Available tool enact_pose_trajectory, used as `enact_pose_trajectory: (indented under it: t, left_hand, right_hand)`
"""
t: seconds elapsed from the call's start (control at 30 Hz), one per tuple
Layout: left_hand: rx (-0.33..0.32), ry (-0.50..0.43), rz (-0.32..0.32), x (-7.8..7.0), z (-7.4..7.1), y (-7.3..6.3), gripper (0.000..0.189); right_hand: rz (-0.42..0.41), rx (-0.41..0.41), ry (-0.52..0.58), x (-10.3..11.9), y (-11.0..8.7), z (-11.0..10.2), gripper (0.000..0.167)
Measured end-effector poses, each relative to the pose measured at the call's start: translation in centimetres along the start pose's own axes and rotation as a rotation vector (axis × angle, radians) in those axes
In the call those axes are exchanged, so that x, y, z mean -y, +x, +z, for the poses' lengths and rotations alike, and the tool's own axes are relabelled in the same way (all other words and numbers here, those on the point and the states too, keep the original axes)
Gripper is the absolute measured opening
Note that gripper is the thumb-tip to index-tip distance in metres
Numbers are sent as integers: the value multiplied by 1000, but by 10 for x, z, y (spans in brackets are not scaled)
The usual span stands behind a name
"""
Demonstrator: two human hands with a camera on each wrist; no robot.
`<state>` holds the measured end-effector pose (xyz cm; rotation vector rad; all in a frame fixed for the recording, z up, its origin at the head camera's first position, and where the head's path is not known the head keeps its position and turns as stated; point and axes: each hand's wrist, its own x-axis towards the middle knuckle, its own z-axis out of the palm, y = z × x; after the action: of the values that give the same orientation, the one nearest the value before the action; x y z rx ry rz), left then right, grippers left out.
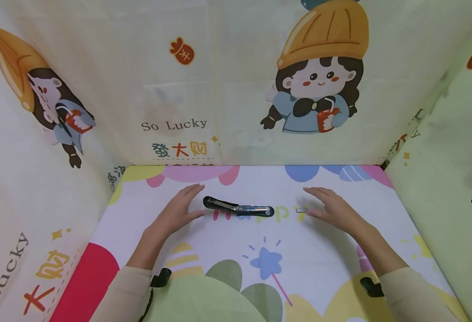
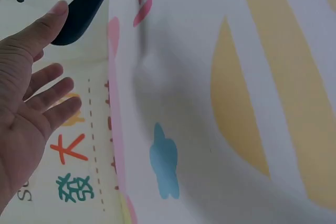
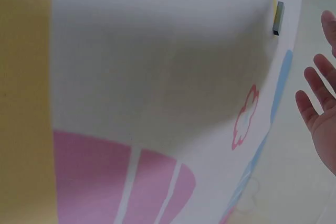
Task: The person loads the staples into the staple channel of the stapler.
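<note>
A black stapler [image 1: 256, 210] lies swung wide open on the patterned tabletop, between the two hands. My left hand [image 1: 175, 210] is held just left of it, fingers relaxed and parted from the thumb, holding nothing. In the left wrist view the stapler's dark rounded end [image 2: 84, 14] shows beside the thumb of that hand [image 2: 26, 98]. On the other side, a small grey strip of staples [image 3: 279, 18] lies on the table. My right hand [image 1: 336, 211] is next to this strip, its fingers loosely extended and its palm bare.
A printed cloth [image 1: 268, 250] covers the table, with colourful shapes and lettering. Cartoon-printed fabric walls [image 1: 236, 103] stand at the back and both sides. Small black devices [image 1: 161, 277] sit at both sleeve cuffs.
</note>
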<state>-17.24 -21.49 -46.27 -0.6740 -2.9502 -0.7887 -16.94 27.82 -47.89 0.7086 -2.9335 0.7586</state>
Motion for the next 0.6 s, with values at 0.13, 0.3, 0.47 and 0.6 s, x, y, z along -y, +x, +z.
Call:
enact_pose_trajectory:
  t: [0.13, 0.3, 0.47, 0.6]
  left_hand:
    - [3, -130, -30, -3, 4, 4, 78]
    - [17, -264, -60, -5, 11, 9, 73]
    - [11, -404, -76, -8, 18, 11, 66]
    - [-1, -456, -100, -9, 21, 12, 62]
  right_hand:
    - [-27, -20, 36, -4, 4, 7, 63]
    - [7, 0, 104, -8, 6, 15, 57]
    - [45, -3, 141, -14, 4, 24, 53]
    - [64, -7, 125, -14, 3, 28, 51]
